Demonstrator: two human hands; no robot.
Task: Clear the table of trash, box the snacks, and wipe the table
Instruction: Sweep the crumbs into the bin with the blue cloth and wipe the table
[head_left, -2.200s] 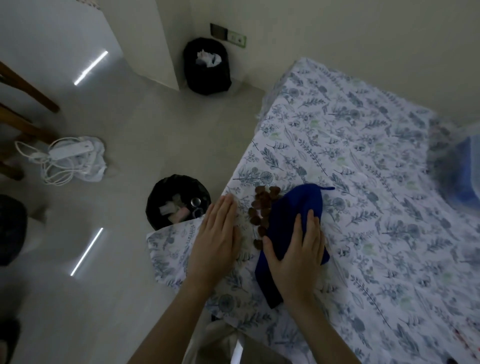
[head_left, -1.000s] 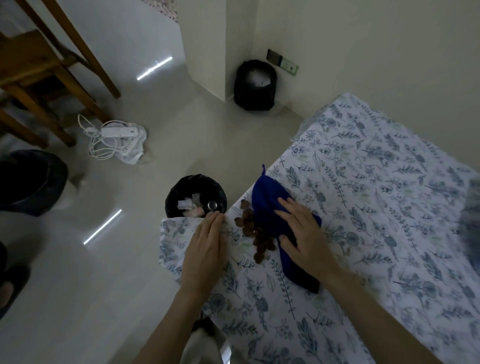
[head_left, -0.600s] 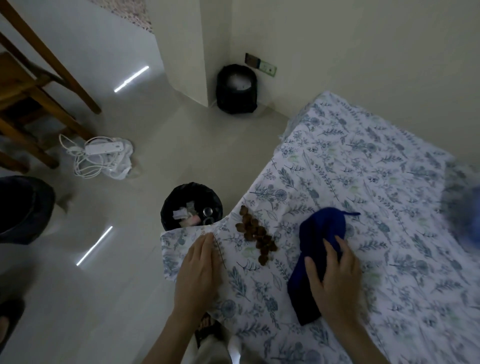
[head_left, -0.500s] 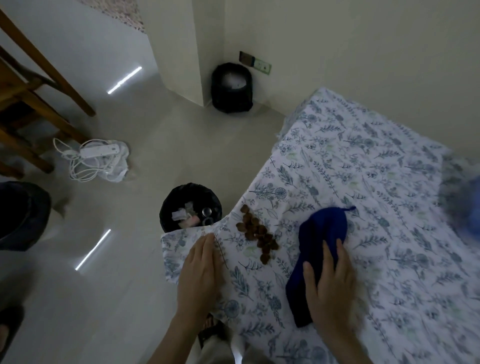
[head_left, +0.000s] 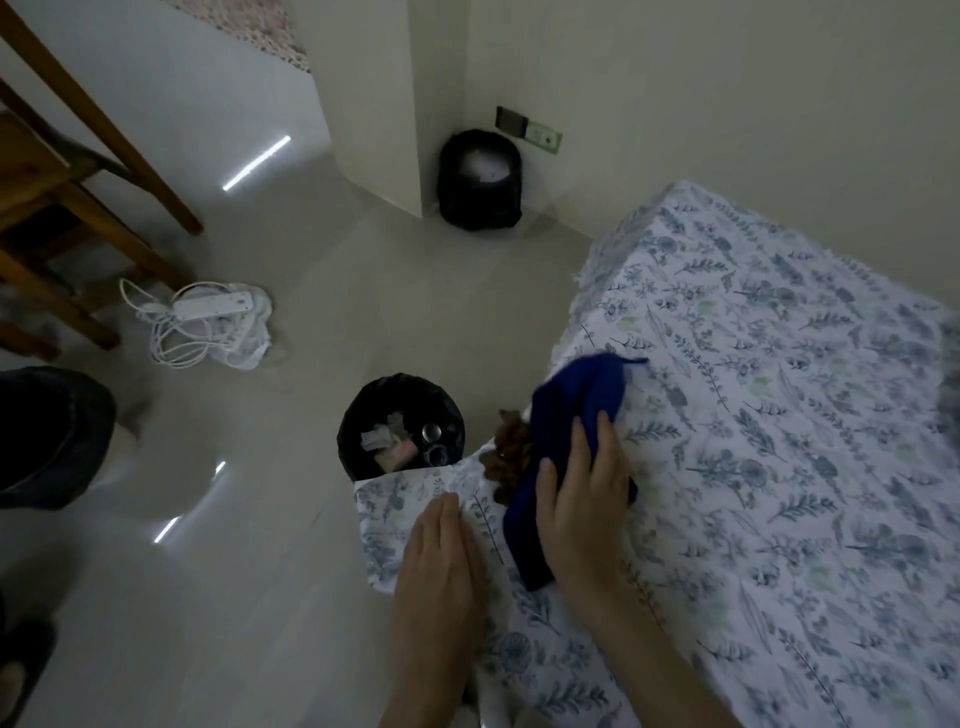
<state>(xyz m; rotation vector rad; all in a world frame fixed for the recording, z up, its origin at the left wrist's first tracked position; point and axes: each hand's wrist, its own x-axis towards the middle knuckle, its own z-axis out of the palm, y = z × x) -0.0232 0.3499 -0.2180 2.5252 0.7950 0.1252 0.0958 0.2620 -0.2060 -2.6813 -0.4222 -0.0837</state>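
Observation:
A blue cloth (head_left: 566, 410) lies on the floral tablecloth (head_left: 779, 441) near the table's left corner. My right hand (head_left: 584, 496) presses flat on the cloth's near half. A pile of brown crumbs (head_left: 506, 457) sits against the cloth's left edge, close to the table edge. My left hand (head_left: 439, 564) rests flat on the overhanging corner of the tablecloth, fingers together, holding nothing. Below that corner stands a black bin (head_left: 400, 426) on the floor, holding cans and paper scraps.
A second black bin (head_left: 478, 179) stands by the wall corner. A white power strip with coiled cable (head_left: 208, 322) lies on the floor. Wooden chair legs (head_left: 78, 208) are at the far left. A dark object (head_left: 47, 436) sits at the left edge.
My right hand has swept the blue cloth leftward across the table, pushing the crumbs closer to the corner above the bin. My left hand stays on the cloth corner.

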